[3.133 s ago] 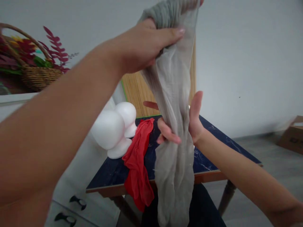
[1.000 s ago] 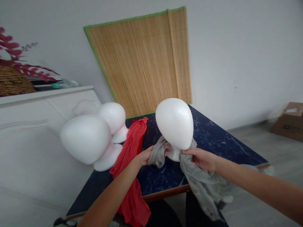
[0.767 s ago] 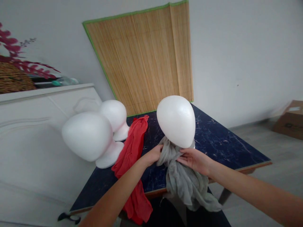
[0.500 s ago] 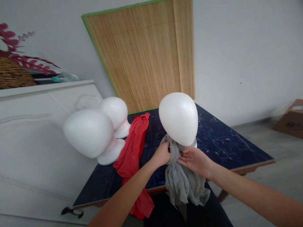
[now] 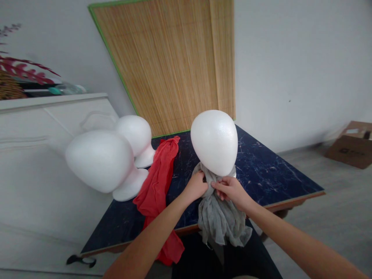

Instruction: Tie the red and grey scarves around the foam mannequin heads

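The grey scarf [image 5: 219, 217] sits around the neck of the white foam head [image 5: 214, 141]. Its long axis runs downward, ends pointing toward the person over the near edge of the table [image 5: 270, 166]. The left hand [image 5: 198, 185] grasps its folds; the right hand [image 5: 231, 189] pinches them.

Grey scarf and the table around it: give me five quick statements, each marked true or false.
1. The grey scarf is gathered at the neck of a white head form. True.
2. The red scarf hangs over the table's front edge. True.
3. Both hands are on the red scarf. False: the left hand and right hand are on the grey scarf.
4. Only one head form is there. False: there are three.
5. The woven mat has green edging. True.
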`<state>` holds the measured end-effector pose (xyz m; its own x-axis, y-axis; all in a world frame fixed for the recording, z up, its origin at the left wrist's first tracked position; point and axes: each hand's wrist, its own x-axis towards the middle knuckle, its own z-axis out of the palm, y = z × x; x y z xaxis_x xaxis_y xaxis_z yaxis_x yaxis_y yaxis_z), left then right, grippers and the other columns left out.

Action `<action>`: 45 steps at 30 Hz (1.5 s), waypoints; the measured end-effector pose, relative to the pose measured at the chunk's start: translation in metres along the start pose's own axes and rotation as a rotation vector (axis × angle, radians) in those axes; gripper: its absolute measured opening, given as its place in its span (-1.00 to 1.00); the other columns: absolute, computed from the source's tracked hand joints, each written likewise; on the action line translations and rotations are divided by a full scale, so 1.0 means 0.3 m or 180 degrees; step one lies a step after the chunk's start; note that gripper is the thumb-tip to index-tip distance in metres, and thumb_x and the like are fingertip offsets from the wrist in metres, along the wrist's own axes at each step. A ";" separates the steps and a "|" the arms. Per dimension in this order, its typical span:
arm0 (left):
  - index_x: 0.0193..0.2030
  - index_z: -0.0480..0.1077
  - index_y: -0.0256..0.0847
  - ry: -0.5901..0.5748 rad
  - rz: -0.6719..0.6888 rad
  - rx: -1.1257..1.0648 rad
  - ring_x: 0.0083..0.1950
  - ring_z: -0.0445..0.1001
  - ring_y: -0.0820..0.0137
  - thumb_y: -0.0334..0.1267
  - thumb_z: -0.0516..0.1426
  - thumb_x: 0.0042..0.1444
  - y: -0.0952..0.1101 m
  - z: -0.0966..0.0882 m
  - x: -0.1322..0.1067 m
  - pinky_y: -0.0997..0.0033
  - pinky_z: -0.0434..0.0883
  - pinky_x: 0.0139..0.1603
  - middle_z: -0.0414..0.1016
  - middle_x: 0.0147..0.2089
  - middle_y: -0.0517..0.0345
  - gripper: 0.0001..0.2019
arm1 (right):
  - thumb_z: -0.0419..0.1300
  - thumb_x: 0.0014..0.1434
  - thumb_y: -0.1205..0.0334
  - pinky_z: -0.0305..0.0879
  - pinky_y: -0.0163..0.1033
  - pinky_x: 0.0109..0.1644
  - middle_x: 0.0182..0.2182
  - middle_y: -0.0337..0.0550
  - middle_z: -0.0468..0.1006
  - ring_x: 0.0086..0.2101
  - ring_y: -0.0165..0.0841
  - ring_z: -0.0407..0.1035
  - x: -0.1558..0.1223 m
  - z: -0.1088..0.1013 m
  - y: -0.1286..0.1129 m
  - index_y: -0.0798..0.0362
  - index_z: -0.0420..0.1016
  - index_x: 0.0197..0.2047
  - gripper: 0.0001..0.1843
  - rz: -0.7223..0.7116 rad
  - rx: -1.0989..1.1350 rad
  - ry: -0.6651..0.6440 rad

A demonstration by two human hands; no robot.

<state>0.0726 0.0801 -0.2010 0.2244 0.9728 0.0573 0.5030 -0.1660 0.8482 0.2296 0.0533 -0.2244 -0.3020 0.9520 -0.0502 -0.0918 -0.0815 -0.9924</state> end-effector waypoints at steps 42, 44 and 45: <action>-0.16 0.55 -0.21 -0.1385 -0.1268 -0.0990 -0.16 0.52 0.35 -0.15 0.30 -0.08 -0.071 -0.223 -0.091 0.49 0.36 -0.15 0.61 -0.17 0.11 -0.68 | 0.27 -0.03 0.15 0.25 -0.28 -0.30 -0.40 -0.21 0.56 -0.37 -0.32 0.40 0.078 -0.278 -0.021 0.05 0.44 -0.35 -0.82 -0.0849 -0.1696 0.0114; -0.19 0.56 -0.19 -0.1594 -0.1338 -0.0562 -0.20 0.52 0.35 -0.16 0.31 -0.10 -0.063 -0.256 -0.099 0.49 0.37 -0.18 0.61 -0.21 0.15 -0.70 | 0.23 -0.02 0.21 0.20 -0.28 -0.34 -0.42 -0.23 0.54 -0.42 -0.34 0.36 0.071 -0.270 -0.021 0.02 0.45 -0.30 -0.83 -0.0876 -0.2108 0.0325; -0.17 0.56 -0.19 -0.1590 -0.1318 -0.0500 -0.19 0.53 0.34 -0.19 0.33 -0.12 -0.061 -0.266 -0.107 0.48 0.37 -0.16 0.61 -0.20 0.15 -0.68 | 0.22 -0.03 0.25 0.18 -0.28 -0.35 -0.42 -0.24 0.53 -0.43 -0.35 0.34 0.069 -0.264 -0.022 0.01 0.45 -0.26 -0.80 -0.0896 -0.2317 0.0433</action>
<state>-0.0104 0.0649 -0.1764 0.4174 0.7532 -0.5084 0.5117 0.2675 0.8165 0.2991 0.0969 -0.2278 -0.2366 0.9397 0.2469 0.5104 0.3364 -0.7914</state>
